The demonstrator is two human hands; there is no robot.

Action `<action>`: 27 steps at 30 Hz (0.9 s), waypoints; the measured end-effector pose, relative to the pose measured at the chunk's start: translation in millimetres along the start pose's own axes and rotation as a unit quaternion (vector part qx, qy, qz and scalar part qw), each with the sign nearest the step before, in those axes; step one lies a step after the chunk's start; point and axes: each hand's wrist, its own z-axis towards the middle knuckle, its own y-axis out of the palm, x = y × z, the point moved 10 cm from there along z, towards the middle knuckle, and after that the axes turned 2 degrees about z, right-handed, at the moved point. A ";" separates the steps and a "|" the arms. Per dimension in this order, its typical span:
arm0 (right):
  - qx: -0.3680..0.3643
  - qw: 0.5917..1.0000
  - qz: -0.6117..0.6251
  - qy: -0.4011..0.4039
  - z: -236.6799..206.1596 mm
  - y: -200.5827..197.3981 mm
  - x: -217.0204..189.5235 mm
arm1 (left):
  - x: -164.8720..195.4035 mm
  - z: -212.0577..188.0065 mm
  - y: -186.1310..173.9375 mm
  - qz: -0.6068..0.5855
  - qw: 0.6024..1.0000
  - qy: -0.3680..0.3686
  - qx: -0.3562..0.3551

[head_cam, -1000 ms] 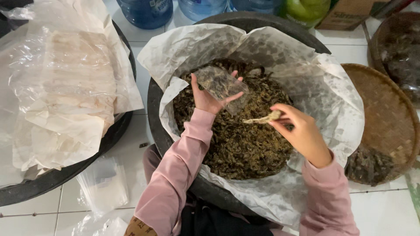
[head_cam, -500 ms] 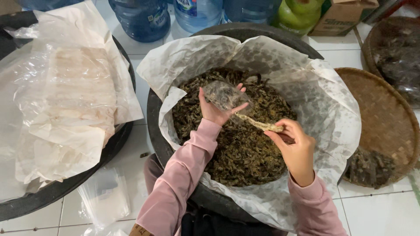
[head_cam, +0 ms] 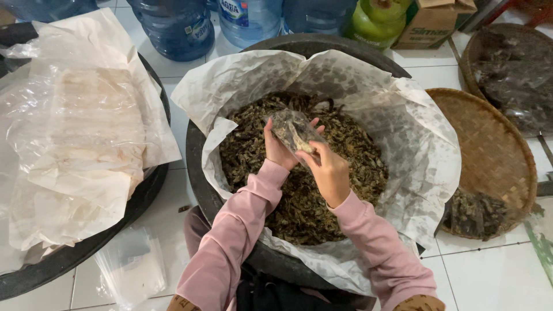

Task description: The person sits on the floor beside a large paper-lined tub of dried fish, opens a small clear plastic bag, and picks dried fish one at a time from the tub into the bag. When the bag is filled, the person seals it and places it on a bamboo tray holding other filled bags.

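The left hand (head_cam: 278, 151) holds a small clear plastic bag (head_cam: 292, 129) from behind, with the fingers closed around its left edge. The right hand (head_cam: 329, 171) meets the bag from below and from the right; its fingers are pinched together at the bag's lower corner, where a pale strip shows through the plastic. So both grips are closed on the same bag, and the two hands touch each other there. The bag has some dark dried pieces inside, and it is held tilted above the middle of the basin.

Under the hands is a big black basin (head_cam: 199, 173) lined with crumpled white paper (head_cam: 415, 150), and it is filled with dark dried leaves (head_cam: 351, 150). Both sleeves are pink.

To the left stands another black basin (head_cam: 147, 193), covered with white paper and clear plastic sheets (head_cam: 86, 126). A few empty clear bags (head_cam: 132, 268) lie on the tiled floor (head_cam: 495, 276) just beside it. To the right is a round woven tray (head_cam: 492, 152) with a small heap of the same dark leaves at its lower edge. At the far side stand blue water jugs (head_cam: 178, 26), a green gas cylinder (head_cam: 377, 17) and a cardboard box (head_cam: 435, 23).
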 end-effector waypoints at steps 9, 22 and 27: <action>0.012 0.997 -0.064 -0.036 3.3 12.1 -15.1 | 8.1 -0.5 -4.6 -0.015 1.000 0.021 -0.017; -0.091 0.992 -0.067 -0.050 0.7 36.4 -6.2 | 7.6 -0.5 1.0 -0.058 0.998 0.008 -0.037; -0.118 0.991 -0.063 0.020 -0.6 48.6 -0.3 | 1.8 -1.9 3.8 -0.023 0.999 -0.005 -0.042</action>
